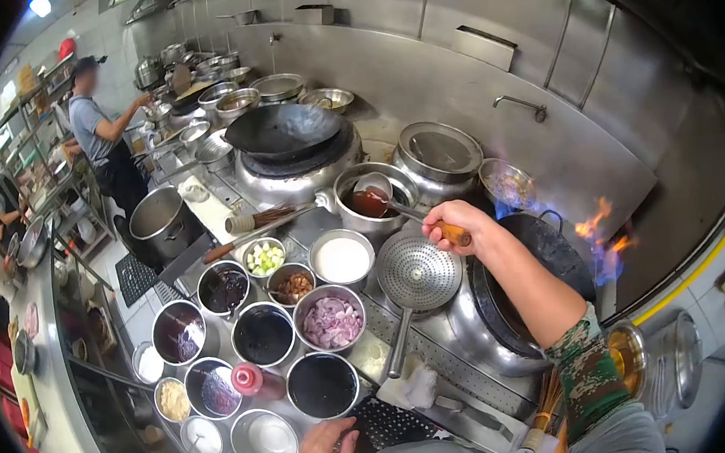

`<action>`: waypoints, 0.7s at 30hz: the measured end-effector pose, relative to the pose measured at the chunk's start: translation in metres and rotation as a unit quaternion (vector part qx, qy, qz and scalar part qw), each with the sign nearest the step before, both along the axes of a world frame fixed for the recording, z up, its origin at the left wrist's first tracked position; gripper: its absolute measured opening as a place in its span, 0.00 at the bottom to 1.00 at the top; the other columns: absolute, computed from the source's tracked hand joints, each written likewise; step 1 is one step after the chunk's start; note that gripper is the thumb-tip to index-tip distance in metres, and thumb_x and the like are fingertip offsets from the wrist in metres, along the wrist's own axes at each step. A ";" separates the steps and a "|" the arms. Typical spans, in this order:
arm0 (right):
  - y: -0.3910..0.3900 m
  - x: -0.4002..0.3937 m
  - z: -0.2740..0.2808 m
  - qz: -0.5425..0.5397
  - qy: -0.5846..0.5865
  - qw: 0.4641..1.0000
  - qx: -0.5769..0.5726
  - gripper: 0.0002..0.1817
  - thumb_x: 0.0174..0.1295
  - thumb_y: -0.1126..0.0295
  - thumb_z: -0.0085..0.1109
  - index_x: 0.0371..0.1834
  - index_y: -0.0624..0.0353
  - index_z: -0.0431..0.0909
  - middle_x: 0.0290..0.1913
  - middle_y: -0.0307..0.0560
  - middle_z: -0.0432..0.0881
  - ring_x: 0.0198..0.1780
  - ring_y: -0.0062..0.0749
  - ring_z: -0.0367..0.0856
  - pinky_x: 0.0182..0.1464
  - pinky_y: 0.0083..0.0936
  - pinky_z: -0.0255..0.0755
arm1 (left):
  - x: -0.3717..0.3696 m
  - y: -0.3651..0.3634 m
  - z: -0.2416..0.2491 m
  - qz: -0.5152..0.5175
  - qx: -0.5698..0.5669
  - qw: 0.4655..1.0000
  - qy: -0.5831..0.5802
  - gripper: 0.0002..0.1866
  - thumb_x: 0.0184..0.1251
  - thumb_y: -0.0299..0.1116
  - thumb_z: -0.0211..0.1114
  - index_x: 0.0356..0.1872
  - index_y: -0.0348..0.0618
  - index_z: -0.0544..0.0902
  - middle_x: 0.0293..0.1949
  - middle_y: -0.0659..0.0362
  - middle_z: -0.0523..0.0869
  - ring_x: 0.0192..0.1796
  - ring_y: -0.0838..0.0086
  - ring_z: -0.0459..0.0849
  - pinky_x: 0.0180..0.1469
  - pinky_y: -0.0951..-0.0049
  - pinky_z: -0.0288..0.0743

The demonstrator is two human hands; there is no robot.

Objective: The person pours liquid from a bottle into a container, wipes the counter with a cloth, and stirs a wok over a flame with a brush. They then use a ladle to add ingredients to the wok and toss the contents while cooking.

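My right hand (456, 226) is wrapped round the wooden handle of a ladle (406, 211). The ladle's bowl, with red-brown liquid in it, is over a steel pot (398, 224) behind the containers. Low in the view, my left hand (327, 452) holds nothing; its fingers are loosely bent, thumb apart. Nearest to it stands a round container of dark liquid (324, 386). Below my right forearm sits a black wok (544, 255) on the burner, with flames (607, 245) beside it. A perforated strainer (418, 271) lies left of the wok.
Seasoning containers crowd the left, among them chopped onion (332, 321), white powder (341, 260) and a red-capped squeeze bottle (255, 380). Another wok (283, 132) rests on the far burner. A tap (523, 105) juts from the wall. A co-worker (101, 132) stands at the far left.
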State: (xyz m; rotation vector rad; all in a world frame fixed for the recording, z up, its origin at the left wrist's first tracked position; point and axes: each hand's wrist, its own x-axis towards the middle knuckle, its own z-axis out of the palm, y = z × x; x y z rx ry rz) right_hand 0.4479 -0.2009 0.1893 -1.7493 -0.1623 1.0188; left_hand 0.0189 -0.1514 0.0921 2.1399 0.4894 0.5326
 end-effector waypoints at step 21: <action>-0.248 -0.104 0.039 -0.138 0.324 0.792 0.498 0.06 0.69 0.71 0.49 0.41 0.63 0.70 0.37 0.41 0.74 0.27 0.17 0.74 0.23 0.22 0.72 | 0.081 -0.042 0.016 -0.233 0.023 0.972 -0.030 0.10 0.60 0.27 0.69 0.44 0.40 0.85 0.37 0.50 0.86 0.37 0.56 0.86 0.41 0.63 0.79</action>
